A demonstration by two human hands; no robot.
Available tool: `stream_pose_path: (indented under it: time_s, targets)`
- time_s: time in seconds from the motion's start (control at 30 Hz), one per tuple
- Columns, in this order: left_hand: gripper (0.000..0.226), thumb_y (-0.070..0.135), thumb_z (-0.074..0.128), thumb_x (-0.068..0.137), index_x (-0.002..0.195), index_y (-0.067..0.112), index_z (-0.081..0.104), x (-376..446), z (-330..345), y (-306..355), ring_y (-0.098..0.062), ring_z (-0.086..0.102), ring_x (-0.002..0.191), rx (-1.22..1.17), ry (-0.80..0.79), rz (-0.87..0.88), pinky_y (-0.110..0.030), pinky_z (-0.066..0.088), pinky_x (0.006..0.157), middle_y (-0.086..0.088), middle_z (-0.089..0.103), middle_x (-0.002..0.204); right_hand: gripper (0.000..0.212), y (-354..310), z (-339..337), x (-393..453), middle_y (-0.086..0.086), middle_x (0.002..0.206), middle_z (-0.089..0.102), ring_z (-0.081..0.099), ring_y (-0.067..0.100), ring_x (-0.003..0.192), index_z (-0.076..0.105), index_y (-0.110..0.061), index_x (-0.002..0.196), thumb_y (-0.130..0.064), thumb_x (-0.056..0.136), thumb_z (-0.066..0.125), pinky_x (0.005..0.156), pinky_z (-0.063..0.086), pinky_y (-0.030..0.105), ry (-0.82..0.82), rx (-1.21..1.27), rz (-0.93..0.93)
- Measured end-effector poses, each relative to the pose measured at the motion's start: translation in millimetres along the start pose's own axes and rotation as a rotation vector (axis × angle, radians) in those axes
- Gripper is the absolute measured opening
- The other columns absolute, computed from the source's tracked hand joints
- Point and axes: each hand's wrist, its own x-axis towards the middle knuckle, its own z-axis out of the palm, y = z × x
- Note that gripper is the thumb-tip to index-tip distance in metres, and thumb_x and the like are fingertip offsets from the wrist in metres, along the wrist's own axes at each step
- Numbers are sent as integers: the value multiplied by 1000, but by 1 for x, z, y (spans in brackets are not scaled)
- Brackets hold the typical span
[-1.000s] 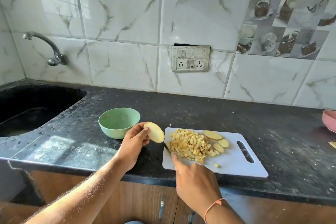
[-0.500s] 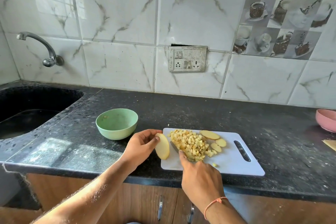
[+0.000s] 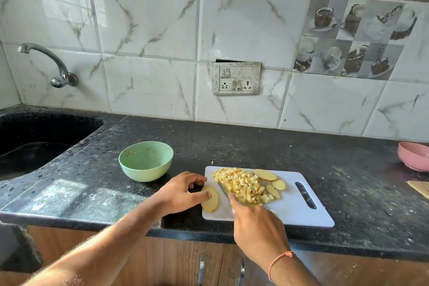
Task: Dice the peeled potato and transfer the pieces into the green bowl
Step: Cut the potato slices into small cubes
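Note:
A white cutting board (image 3: 292, 213) lies on the black counter with a heap of diced potato (image 3: 241, 184) on it. Three potato slices (image 3: 264, 174) lie just right of the heap. My left hand (image 3: 183, 193) holds a larger potato slice (image 3: 210, 199) flat on the board's left edge, thumb on top. My right hand (image 3: 257, 223) grips a knife (image 3: 223, 190); its blade lies against the left side of the heap, its handle hidden in my hand. The green bowl (image 3: 146, 161) stands on the counter left of the board, nearly empty.
A black sink (image 3: 34, 137) with a steel tap (image 3: 53, 67) fills the left end of the counter. A pink bowl (image 3: 414, 155) sits at the far right edge, with a wooden board corner (image 3: 420, 189) below it. The counter's front edge runs just under the cutting board.
My left hand has brought the potato slice down from the air beside the bowl onto the board's left edge. My right hand with the knife stays against the heap.

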Motion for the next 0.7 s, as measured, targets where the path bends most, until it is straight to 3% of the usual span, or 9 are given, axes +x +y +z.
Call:
stream_pose_path:
  time_s: [0.1, 0.23, 0.5, 0.7]
  targets:
    - [78, 74, 80, 63, 133, 42, 65, -1, -7, -8, 1, 57, 115, 38, -98, 27, -19, 49, 94, 24, 61, 123, 53, -2, -6, -1, -1, 98, 72, 66, 18, 86, 27, -41, 160, -35, 107, 35, 69, 50, 32, 20, 54, -3]
    - [78, 79, 79, 65, 132, 43, 64, 0, 1, -8, 3, 53, 117, 134, -58, 91, -24, 49, 104, 26, 58, 123, 52, -7, -10, 4, -1, 103, 73, 67, 20, 90, 33, -42, 158, -34, 106, 36, 69, 49, 33, 37, 54, 0]
    - [80, 82, 75, 68, 136, 41, 63, -3, 3, -7, 3, 52, 116, 145, 5, 137, -18, 45, 97, 26, 58, 123, 50, -15, -12, 8, -5, 102, 73, 65, 14, 86, 38, -39, 157, -35, 107, 37, 64, 44, 26, 60, 70, 1]
    - [86, 77, 83, 65, 137, 35, 64, -5, -3, -10, 6, 55, 110, 154, -31, 175, -17, 51, 94, 24, 57, 124, 51, -15, -14, 5, -4, 98, 73, 66, 15, 84, 33, -43, 157, -36, 107, 37, 70, 57, 32, 58, 59, -3]
